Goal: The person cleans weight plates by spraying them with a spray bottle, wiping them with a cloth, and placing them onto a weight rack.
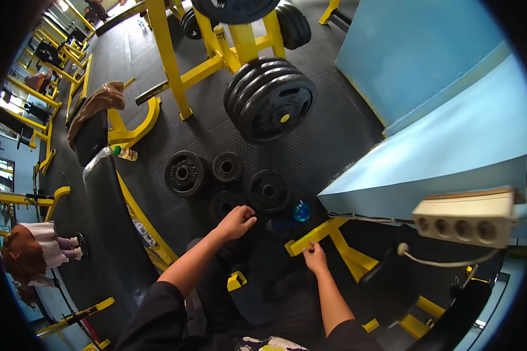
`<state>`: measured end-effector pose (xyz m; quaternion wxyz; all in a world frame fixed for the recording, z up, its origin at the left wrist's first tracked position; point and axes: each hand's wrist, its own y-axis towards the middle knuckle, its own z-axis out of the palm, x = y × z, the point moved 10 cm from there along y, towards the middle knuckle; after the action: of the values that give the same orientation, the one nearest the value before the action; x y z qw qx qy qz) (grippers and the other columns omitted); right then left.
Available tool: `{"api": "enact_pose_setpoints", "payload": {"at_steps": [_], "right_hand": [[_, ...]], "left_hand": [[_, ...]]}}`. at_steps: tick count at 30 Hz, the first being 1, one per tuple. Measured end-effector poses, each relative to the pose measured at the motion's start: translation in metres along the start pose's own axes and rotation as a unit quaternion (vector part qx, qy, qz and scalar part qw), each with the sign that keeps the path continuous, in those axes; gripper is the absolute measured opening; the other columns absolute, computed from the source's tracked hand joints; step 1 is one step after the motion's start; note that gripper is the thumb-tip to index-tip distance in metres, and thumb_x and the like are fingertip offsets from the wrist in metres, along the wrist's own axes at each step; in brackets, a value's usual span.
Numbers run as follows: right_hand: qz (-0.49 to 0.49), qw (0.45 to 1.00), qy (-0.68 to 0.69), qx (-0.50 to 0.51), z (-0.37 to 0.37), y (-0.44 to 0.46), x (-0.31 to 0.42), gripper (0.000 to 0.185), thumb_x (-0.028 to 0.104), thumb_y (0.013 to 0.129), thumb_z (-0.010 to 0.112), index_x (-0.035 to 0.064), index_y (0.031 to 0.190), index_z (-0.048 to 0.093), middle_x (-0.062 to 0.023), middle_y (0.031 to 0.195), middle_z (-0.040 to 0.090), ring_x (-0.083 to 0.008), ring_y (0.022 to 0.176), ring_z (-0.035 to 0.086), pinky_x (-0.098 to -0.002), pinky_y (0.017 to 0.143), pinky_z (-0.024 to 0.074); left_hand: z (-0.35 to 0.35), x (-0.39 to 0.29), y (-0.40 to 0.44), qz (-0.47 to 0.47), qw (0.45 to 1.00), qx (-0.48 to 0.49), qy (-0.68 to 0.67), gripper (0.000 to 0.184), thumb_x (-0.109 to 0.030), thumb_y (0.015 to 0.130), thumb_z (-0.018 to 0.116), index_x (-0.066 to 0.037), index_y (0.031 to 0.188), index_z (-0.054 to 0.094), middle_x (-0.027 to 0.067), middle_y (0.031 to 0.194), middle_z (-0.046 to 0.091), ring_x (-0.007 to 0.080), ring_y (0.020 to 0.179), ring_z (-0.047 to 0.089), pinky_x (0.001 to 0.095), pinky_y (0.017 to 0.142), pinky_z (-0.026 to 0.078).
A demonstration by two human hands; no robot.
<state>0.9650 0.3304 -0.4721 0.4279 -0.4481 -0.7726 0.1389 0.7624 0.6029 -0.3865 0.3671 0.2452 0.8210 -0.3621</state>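
My left hand (237,222) hovers over the floor plates with its fingers curled in, and nothing shows in it. Just beyond it lie several black weight plates: a stacked pair-like pile (184,190), a small plate (228,178), a larger plate (278,202) and one partly hidden plate (221,205). My right hand (314,257) is closed beside the end of a yellow metal bar (310,238); whether it touches the bar I cannot tell. No object can be seen in its fingers. A blue translucent bottle (301,212) stands near that bar.
Ahead, a yellow rack (202,73) carries large black plates (275,111). On the left is a black padded bench (105,199) with a brown cloth (102,102) and a green-capped bottle (125,153). A socket strip (462,222) hangs right. Another person (41,245) stands far left.
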Motion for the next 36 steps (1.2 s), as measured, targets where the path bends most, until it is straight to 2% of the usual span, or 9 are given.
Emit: {"api": "enact_pose_setpoints", "payload": {"at_steps": [4, 8, 11, 13, 17, 21, 27, 32, 36], "right_hand": [[-0.091, 0.992, -0.038, -0.084, 0.03, 0.099, -0.009, 0.074, 0.021, 0.077, 0.076, 0.0083, 0.14, 0.039, -0.0195, 0.117, 0.057, -0.0367, 0.112, 0.055, -0.0431, 0.096, 0.0449], [-0.148, 0.975, -0.085, -0.142, 0.036, 0.147, 0.015, 0.074, 0.021, 0.078, 0.074, 0.0128, 0.142, 0.036, -0.0228, 0.123, 0.052, -0.0399, 0.112, 0.055, -0.0454, 0.095, 0.0464], [-0.144, 0.984, -0.08, -0.067, 0.072, 0.187, -0.005, 0.075, 0.018, 0.078, 0.073, 0.0173, 0.142, 0.036, -0.0224, 0.124, 0.052, -0.0412, 0.112, 0.055, -0.0472, 0.093, 0.0467], [-0.274, 0.954, -0.051, -0.107, 0.082, 0.204, 0.006, 0.072, 0.015, 0.078, 0.073, 0.0185, 0.141, 0.039, -0.021, 0.121, 0.057, -0.0423, 0.107, 0.058, -0.049, 0.092, 0.0464], [-0.287, 0.954, -0.012, -0.085, 0.08, 0.204, 0.018, 0.062, 0.02, 0.081, 0.071, 0.0173, 0.137, 0.045, -0.0179, 0.111, 0.065, -0.0403, 0.101, 0.061, -0.0503, 0.09, 0.0462], [-0.356, 0.909, -0.174, -0.131, 0.083, 0.195, 0.031, 0.049, 0.031, 0.086, 0.065, 0.0173, 0.132, 0.053, -0.0154, 0.097, 0.069, -0.0363, 0.092, 0.064, -0.049, 0.083, 0.046], [-0.455, 0.88, 0.07, -0.116, 0.06, 0.164, 0.062, 0.053, 0.023, 0.084, 0.07, 0.0121, 0.133, 0.054, -0.0172, 0.099, 0.068, -0.0379, 0.09, 0.065, -0.044, 0.081, 0.0503], [-0.337, 0.899, 0.265, -0.086, 0.041, 0.117, 0.09, 0.054, 0.021, 0.083, 0.075, 0.0024, 0.129, 0.054, -0.013, 0.097, 0.068, -0.0156, 0.083, 0.065, -0.0288, 0.077, 0.0512], [-0.173, 0.84, 0.51, 0.061, 0.069, 0.1, 0.094, 0.061, 0.027, 0.084, 0.077, -0.0028, 0.13, 0.051, -0.01, 0.107, 0.066, -0.0173, 0.097, 0.063, -0.029, 0.086, 0.0495]], "left_hand": [[0.009, -0.011, 0.049, 0.116, 0.991, -0.042, 0.058, 0.027, -0.022, 0.088, 0.065, -0.005, 0.108, 0.06, 0.0143, 0.101, 0.06, 0.0315, 0.097, 0.062, 0.0397, 0.085, 0.05], [0.022, -0.018, 0.064, 0.191, 0.972, -0.061, 0.121, 0.027, -0.023, 0.088, 0.065, -0.005, 0.107, 0.06, 0.0137, 0.1, 0.058, 0.029, 0.092, 0.061, 0.0384, 0.081, 0.05], [0.048, -0.004, 0.063, 0.168, 0.955, -0.027, 0.243, 0.028, -0.028, 0.087, 0.066, -0.007, 0.106, 0.061, 0.0132, 0.1, 0.058, 0.0311, 0.094, 0.06, 0.0405, 0.081, 0.049], [0.058, -0.023, 0.049, 0.234, 0.89, -0.034, 0.389, 0.029, -0.031, 0.087, 0.065, -0.008, 0.105, 0.062, 0.013, 0.098, 0.059, 0.0332, 0.094, 0.06, 0.042, 0.081, 0.048], [0.043, -0.054, 0.041, 0.207, 0.917, -0.033, 0.339, 0.029, -0.032, 0.087, 0.065, -0.008, 0.104, 0.062, 0.0137, 0.097, 0.06, 0.0335, 0.096, 0.06, 0.043, 0.082, 0.047], [0.009, -0.048, 0.047, 0.229, 0.916, -0.141, 0.298, 0.03, -0.031, 0.086, 0.065, -0.008, 0.105, 0.062, 0.0146, 0.099, 0.06, 0.0335, 0.097, 0.061, 0.0436, 0.084, 0.048], [0.016, -0.028, 0.052, 0.144, 0.934, -0.064, 0.321, 0.037, -0.034, 0.084, 0.067, -0.008, 0.109, 0.061, 0.0169, 0.1, 0.061, 0.0349, 0.1, 0.06, 0.0443, 0.085, 0.049], [0.087, 0.003, 0.059, 0.115, 0.936, 0.046, 0.329, 0.083, -0.042, 0.073, 0.077, -0.01, 0.139, 0.039, 0.0228, 0.112, 0.059, 0.0395, 0.104, 0.06, 0.0455, 0.088, 0.049], [0.126, 0.002, 0.042, 0.091, 0.964, 0.08, 0.234, 0.114, -0.043, 0.069, 0.082, -0.004, 0.15, 0.011, 0.0278, 0.122, 0.055, 0.043, 0.109, 0.059, 0.0458, 0.092, 0.048]]}}
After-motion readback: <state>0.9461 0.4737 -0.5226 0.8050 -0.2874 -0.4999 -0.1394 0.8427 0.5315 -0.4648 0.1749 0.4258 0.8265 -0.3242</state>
